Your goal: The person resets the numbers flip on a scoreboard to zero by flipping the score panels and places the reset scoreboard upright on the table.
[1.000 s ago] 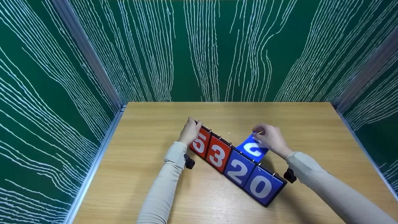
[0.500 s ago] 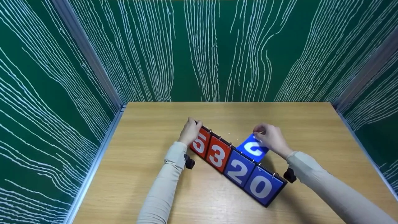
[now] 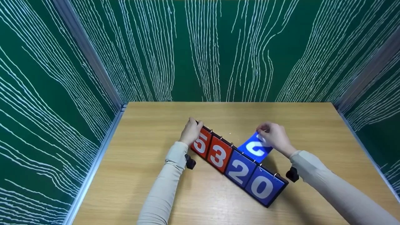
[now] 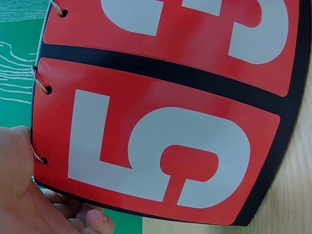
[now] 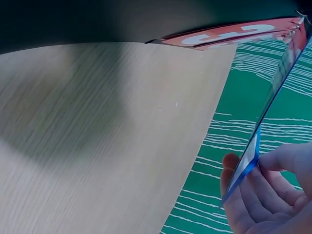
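A flip scoreboard (image 3: pixel 229 162) stands slantwise on the wooden table, its ringed cards reading 5, 3, 2, 0 from left to right. My left hand (image 3: pixel 190 132) grips its upper left end beside the red 5 card (image 4: pixel 161 146), with fingers reaching behind the board in the left wrist view. Behind the board, a blue card (image 3: pixel 254 147) with a white 2 is lifted away from the rings. My right hand (image 3: pixel 275 137) pinches that card's free edge between thumb and fingers; in the right wrist view the card (image 5: pixel 251 151) shows nearly edge-on.
The wooden table (image 3: pixel 140 162) ends at a green back wall (image 3: pixel 200 56) with wavy white lines. Similar walls rise at both sides, joined by grey corner posts (image 3: pixel 90 53). Dark wrist cameras (image 3: pixel 190 162) sit under both sleeves. Tiny specks lie behind the board.
My right hand has shifted slightly to the right and up with the blue card, so more of its 2 shows. The left hand and the scoreboard look the same.
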`<move>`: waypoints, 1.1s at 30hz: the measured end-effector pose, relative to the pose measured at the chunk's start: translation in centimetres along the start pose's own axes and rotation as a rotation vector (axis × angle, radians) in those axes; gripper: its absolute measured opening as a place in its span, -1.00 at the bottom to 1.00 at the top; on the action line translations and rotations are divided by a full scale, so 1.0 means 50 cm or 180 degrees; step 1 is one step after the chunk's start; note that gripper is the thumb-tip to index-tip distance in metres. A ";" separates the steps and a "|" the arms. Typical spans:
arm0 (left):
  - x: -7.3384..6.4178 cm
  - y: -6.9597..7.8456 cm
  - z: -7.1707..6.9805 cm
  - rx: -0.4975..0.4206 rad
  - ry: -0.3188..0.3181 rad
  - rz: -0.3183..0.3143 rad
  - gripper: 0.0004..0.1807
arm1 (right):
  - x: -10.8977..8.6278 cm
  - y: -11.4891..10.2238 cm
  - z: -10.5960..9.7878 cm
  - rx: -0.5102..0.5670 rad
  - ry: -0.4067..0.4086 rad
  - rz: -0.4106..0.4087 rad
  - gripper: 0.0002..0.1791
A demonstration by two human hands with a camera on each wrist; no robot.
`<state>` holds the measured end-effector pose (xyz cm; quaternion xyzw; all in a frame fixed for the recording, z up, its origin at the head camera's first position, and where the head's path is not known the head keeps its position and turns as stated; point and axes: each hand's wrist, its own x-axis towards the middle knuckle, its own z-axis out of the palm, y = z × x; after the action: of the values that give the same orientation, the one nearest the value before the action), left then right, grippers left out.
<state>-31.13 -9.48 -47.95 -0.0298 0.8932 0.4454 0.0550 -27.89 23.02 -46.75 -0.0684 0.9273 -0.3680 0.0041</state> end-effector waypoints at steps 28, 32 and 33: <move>0.001 -0.003 0.003 -0.0057 -0.0040 -0.0122 -0.20 | -0.044 -0.015 -0.054 0.0084 0.0117 -0.0027 -0.57; 0.002 -0.003 0.004 -0.0020 -0.0002 -0.0073 -0.22 | -0.048 -0.017 -0.056 0.0067 0.0103 -0.0002 -0.55; 0.003 -0.003 0.004 -0.0005 0.0008 -0.0056 -0.23 | -0.049 -0.017 -0.057 0.0055 0.0094 0.0007 -0.54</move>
<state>-31.24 -9.41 -48.19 -0.0382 0.8926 0.4455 0.0578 -25.53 24.64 -44.20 -0.0619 0.9241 -0.3770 -0.0087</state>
